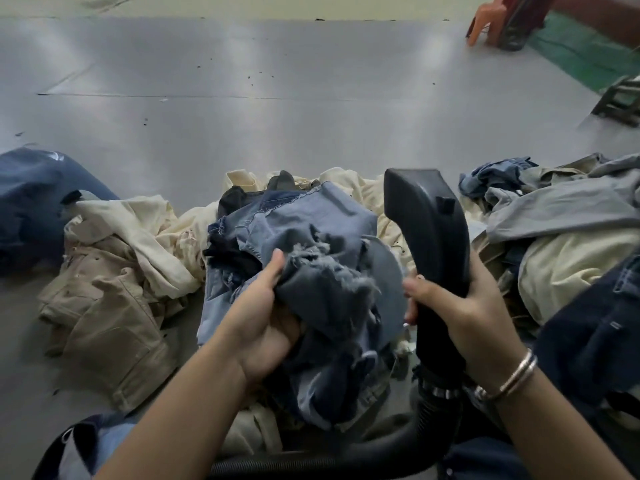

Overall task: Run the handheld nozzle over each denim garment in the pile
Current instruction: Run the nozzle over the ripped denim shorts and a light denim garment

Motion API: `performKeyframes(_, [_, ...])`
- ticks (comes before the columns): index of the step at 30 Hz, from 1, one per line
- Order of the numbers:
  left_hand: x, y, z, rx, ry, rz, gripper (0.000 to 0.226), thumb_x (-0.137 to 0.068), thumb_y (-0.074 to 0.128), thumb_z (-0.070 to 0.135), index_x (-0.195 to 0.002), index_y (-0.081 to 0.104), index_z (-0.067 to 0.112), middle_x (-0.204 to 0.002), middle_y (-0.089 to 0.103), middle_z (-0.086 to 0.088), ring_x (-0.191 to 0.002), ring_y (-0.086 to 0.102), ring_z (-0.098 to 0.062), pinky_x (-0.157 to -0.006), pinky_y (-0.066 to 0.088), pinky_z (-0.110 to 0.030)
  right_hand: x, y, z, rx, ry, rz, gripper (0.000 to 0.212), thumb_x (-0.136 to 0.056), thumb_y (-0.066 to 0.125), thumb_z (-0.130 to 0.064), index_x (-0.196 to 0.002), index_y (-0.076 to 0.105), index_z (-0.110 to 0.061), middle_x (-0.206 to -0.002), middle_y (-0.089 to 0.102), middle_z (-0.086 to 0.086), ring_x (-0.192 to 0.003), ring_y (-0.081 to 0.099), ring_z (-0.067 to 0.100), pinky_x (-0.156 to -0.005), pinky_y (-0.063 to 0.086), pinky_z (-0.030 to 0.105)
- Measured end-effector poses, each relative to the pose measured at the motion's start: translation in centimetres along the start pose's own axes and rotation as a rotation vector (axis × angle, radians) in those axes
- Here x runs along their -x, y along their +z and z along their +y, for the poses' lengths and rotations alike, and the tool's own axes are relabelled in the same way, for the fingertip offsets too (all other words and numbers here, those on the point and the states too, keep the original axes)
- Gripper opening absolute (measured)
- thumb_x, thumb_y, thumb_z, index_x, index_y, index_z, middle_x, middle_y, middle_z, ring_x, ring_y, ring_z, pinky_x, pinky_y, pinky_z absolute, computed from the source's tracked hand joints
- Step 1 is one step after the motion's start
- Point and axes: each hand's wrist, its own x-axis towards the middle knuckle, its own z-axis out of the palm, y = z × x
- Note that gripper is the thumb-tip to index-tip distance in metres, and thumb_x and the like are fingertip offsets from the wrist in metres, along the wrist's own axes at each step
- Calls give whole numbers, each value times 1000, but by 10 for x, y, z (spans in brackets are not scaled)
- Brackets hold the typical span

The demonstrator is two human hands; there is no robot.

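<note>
Nearest the head camera, two bare forearms reach forward from the bottom edge. The left hand (266, 317) is curled into a bunched blue denim garment (311, 258), thumb on top of the cloth and fingers buried underneath, so it grips a fold of the frayed, torn fabric. The right hand (457, 306) is wrapped round the lower handle of the black handheld nozzle (427, 230), fingers closed on its left side; two thin metal bangles (516, 375) sit on that wrist. The nozzle stands nearly upright, its broad head tilted away from the person, just beside the right edge of the gripped denim; whether its mouth touches the cloth I cannot tell, since the opening faces away. From the handle's base a black ribbed hose (346, 455) curves down and leftward across the bottom of the frame.

The gripped garment lies on top of a pile (346, 188) of clothes on a grey floor (242, 98). Cream and beige trousers (114, 296) sprawl to its left, touching it. Further left, a dark blue garment (34, 202) rests at the frame's edge. To the right, pale grey-blue and cream pieces (554, 216) are heaped together, and dark navy denim (595, 334) lies beside the right forearm. Another blue piece (86, 441) shows at the lower left corner.

At the far upper right stand an orange plastic stool (481, 19) and a green mat (581, 53), well apart from the pile.
</note>
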Motion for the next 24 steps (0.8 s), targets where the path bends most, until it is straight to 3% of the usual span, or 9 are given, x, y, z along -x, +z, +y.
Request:
performKeyframes(3, [-1, -8, 12, 45, 118, -44, 41, -80, 58, 47, -89, 78, 12, -94, 75, -8, -75, 72, -14, -63, 60, -26, 10, 3, 4, -8, 24, -145, 37, -71, 71, -10, -103, 57, -22, -83, 70, 12, -52, 63, 16, -49, 52, 25])
performKeyframes(6, [1, -9, 1, -88, 83, -144, 25, -68, 67, 23, -87, 77, 10, -86, 75, -8, -68, 72, -12, -59, 59, -22, 14, 11, 13, -3, -5, -224, 54, -70, 73, -14, -117, 55, -34, -103, 71, 4, -78, 69, 8, -62, 52, 18])
performKeyframes(8, [2, -7, -11, -206, 63, -220, 21, -71, 67, 12, -89, 77, 7, -90, 75, -12, -77, 73, -17, -63, 59, -24, 11, 17, 19, 15, -12, -162, 59, -69, 73, -10, -120, 53, -31, -97, 71, -5, -81, 67, 5, -66, 51, 16])
performKeyframes(11, [4, -3, -25, -384, 61, -357, 30, -75, 70, 8, -104, 73, 2, -107, 70, -21, -97, 69, -30, -83, 57, -35, -2, 22, 21, -90, -13, -49, 55, -69, 65, -1, -119, 51, -18, -87, 70, -6, -71, 65, 7, -62, 52, 20])
performKeyframes(13, [3, -1, -37, -508, 91, -301, 27, -70, 73, 4, -98, 75, 4, -98, 72, -20, -89, 71, -28, -75, 57, -32, -11, 22, 19, -131, -2, 16, 58, -67, 64, 1, -122, 51, -12, -88, 70, -3, -77, 66, 10, -66, 53, 21])
performKeyframes(15, [-1, 3, -47, -544, 152, -112, 11, -73, 74, 4, -84, 74, 1, -79, 73, -14, -68, 71, -19, -58, 55, -24, -16, 23, 18, -118, 30, 46, 50, -65, 66, -2, -113, 55, -12, -80, 69, -4, -66, 64, 8, -60, 50, 19])
performKeyframes(18, [-9, 6, -47, -336, 110, 76, 18, -93, 53, 9, -90, 69, 1, -79, 73, -15, -65, 70, -19, -56, 56, -26, -15, 22, 15, -111, 75, 46, 48, -70, 67, 3, -115, 53, -5, -87, 70, 11, -50, 58, 11, -49, 49, 23])
performKeyframes(21, [-8, 7, -27, -42, -77, 27, 43, -99, 42, 29, -97, 73, 1, -97, 73, -17, -82, 72, -24, -69, 58, -36, -7, 10, 5, -107, 43, 52, 37, -76, 65, 9, -110, 52, 3, -86, 71, 14, -47, 57, 14, -46, 47, 22])
performKeyframes(24, [-7, -3, -2, 93, -64, -67, 57, -99, 35, 38, -93, 75, -2, -99, 73, -18, -85, 73, -26, -65, 60, -41, 9, -6, -4, -143, 56, 28, 22, -72, 66, -4, -90, 53, -1, -60, 60, 13, -43, 53, 22, -43, 46, 25])
